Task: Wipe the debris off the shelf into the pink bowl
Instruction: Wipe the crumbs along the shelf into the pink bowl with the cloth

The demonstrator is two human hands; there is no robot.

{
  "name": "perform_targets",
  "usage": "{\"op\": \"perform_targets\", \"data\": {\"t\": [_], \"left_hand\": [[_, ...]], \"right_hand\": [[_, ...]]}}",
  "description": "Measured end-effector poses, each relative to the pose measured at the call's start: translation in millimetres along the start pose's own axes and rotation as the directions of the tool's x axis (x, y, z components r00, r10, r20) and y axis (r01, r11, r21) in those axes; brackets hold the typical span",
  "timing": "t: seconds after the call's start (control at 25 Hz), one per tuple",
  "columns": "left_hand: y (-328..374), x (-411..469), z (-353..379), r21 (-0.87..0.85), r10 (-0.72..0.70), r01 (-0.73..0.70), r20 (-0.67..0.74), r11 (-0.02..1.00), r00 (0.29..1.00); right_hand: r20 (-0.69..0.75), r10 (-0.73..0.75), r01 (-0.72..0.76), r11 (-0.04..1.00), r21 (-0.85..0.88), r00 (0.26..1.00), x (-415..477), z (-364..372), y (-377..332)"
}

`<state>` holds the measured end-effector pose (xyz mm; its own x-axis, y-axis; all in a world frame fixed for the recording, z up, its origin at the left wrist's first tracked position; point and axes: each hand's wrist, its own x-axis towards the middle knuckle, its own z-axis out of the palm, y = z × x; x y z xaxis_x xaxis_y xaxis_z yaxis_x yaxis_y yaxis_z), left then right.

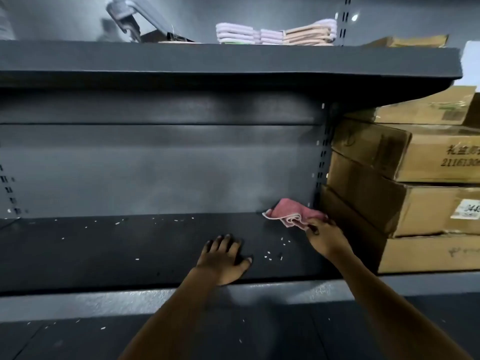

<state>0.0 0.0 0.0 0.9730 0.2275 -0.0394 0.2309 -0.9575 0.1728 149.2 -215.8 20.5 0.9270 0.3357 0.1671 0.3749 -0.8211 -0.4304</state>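
Note:
A dark grey shelf (130,255) runs across the head view, with small white bits of debris (267,254) scattered over it, several near the middle and along the back edge. At the shelf's back right corner lies a pink cloth (288,213), and my right hand (326,236) pinches its near edge. My left hand (224,258) rests flat on the shelf near the front edge, fingers spread, just left of a cluster of debris. No pink bowl is in view.
Stacked cardboard boxes (415,193) fill the space right of the shelf. An upper shelf (233,61) overhangs, carrying folded towels (275,33). More white bits lie on the lower shelf (78,331) below the front lip.

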Motion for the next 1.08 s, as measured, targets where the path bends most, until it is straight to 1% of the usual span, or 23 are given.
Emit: {"op": "perform_targets", "data": {"t": [0.08, 0.16, 0.2, 0.24, 0.32, 0.36, 0.4, 0.44, 0.48, 0.52, 0.56, 0.6, 0.64, 0.68, 0.72, 0.76, 0.8, 0.84, 0.88, 0.92, 0.96, 1.0, 1.08], "left_hand": [[-4.6, 6.6, 3.6, 0.023, 0.023, -0.022, -0.059, 1.000, 0.998], [-8.7, 9.4, 9.1, 0.044, 0.035, -0.031, -0.090, 0.999, 0.995], [-10.2, 11.8, 10.7, 0.041, 0.041, -0.038, -0.091, 0.998, 0.995], [-10.4, 12.9, 11.4, 0.046, 0.050, -0.046, -0.077, 0.998, 0.996], [-12.4, 17.0, 9.1, 0.057, 0.060, -0.058, -0.038, 0.997, 0.997], [-12.9, 19.5, 7.2, 0.053, 0.065, -0.063, -0.020, 0.997, 0.998], [-12.8, 22.4, 5.4, 0.050, 0.064, -0.064, 0.002, 0.997, 0.998], [-12.0, 25.5, 3.0, 0.047, 0.062, -0.063, 0.024, 0.997, 0.998], [-10.8, 28.4, 0.3, 0.049, 0.061, -0.063, 0.049, 0.997, 0.997], [-10.4, 31.9, -0.8, 0.050, 0.064, -0.067, 0.068, 0.996, 0.996], [-10.5, 35.5, -1.3, 0.055, 0.065, -0.070, 0.083, 0.996, 0.994], [-11.0, 38.9, -1.4, 0.062, 0.066, -0.071, 0.091, 0.996, 0.994], [-11.4, 41.3, -2.0, 0.069, 0.065, -0.072, 0.099, 0.995, 0.993], [-12.2, 43.8, -1.9, 0.071, 0.069, -0.076, 0.097, 0.995, 0.993], [-12.9, 45.5, -1.7, 0.069, 0.075, -0.081, 0.094, 0.994, 0.993], [-13.4, 46.5, -1.3, 0.068, 0.083, -0.089, 0.091, 0.994, 0.992], [-13.9, 46.4, -1.0, 0.067, 0.087, -0.094, 0.089, 0.993, 0.992], [-14.5, 46.7, -0.6, 0.066, 0.092, -0.098, 0.085, 0.993, 0.992], [-15.1, 46.8, -0.2, 0.062, 0.095, -0.100, 0.081, 0.993, 0.992], [-15.6, 46.8, 0.3, 0.059, 0.097, -0.102, 0.081, 0.993, 0.992], [-15.6, 46.4, 0.7, 0.055, 0.097, -0.102, 0.085, 0.993, 0.992], [-15.4, 46.7, 0.9, 0.051, 0.096, -0.100, 0.086, 0.994, 0.992], [-14.9, 47.7, 0.2, 0.050, 0.090, -0.095, 0.087, 0.994, 0.992]], "right_hand": [[-0.064, 0.022, -0.021, 1.000, 0.007, 0.998, 11.9, 5.0, -7.3], [-0.065, -0.080, 0.077, 0.996, -0.044, 0.995, 23.5, 13.5, -19.4], [-0.025, -0.105, 0.103, 0.993, -0.064, 0.994, 31.6, 18.2, -26.4], [0.022, -0.121, 0.122, 0.988, -0.090, 0.992, 37.7, 23.2, -31.4], [0.108, -0.081, 0.098, 0.981, -0.165, 0.991, 45.8, 30.8, -32.3], [0.109, -0.049, 0.070, 0.977, -0.199, 0.993, 44.4, 32.0, -32.2], [0.065, -0.057, 0.069, 0.975, -0.210, 0.996, 45.6, 32.1, -28.9], [-0.001, -0.046, 0.046, 0.989, -0.139, 0.999, 47.1, 26.0, -28.6], [-0.115, -0.029, 0.031, 0.999, 0.011, 0.993, 50.3, 16.5, -28.4], [-0.209, 0.049, 0.002, 0.972, 0.237, 0.977, 52.5, 2.2, -27.1], [-0.275, 0.138, 0.005, 0.886, 0.463, 0.951, 57.5, -13.3, -24.2], [-0.320, 0.233, 0.018, 0.783, 0.621, 0.919, 61.7, -27.8, -19.1], [-0.357, 0.263, 0.042, 0.752, 0.658, 0.896, 64.3, -39.8, -11.0], [-0.422, 0.227, 0.048, 0.834, 0.549, 0.878, 65.3, -46.3, -3.3], [-0.434, 0.136, 0.025, 0.938, 0.347, 0.891, 65.7, -48.3, 3.4], [-0.372, 0.029, 0.007, 0.995, 0.095, 0.928, 63.6, -44.2, 7.5], [-0.235, -0.051, 0.017, 0.990, -0.143, 0.971, 59.5, -33.1, 8.0], [-0.066, -0.084, 0.059, 0.946, -0.319, 0.994, 54.8, -18.4, 6.1], [0.089, -0.087, 0.116, 0.903, -0.413, 0.992, 51.3, -5.8, 3.2], [0.175, -0.091, 0.160, 0.885, -0.436, 0.980, 47.2, 2.5, -1.5], [0.199, -0.098, 0.177, 0.884, -0.432, 0.975, 45.3, 6.7, -6.8], [0.188, -0.135, 0.200, 0.897, -0.395, 0.973, 42.3, 6.1, -12.8], [0.222, -0.228, 0.291, 0.904, -0.313, 0.948, 32.7, 0.0, -28.5]]}}
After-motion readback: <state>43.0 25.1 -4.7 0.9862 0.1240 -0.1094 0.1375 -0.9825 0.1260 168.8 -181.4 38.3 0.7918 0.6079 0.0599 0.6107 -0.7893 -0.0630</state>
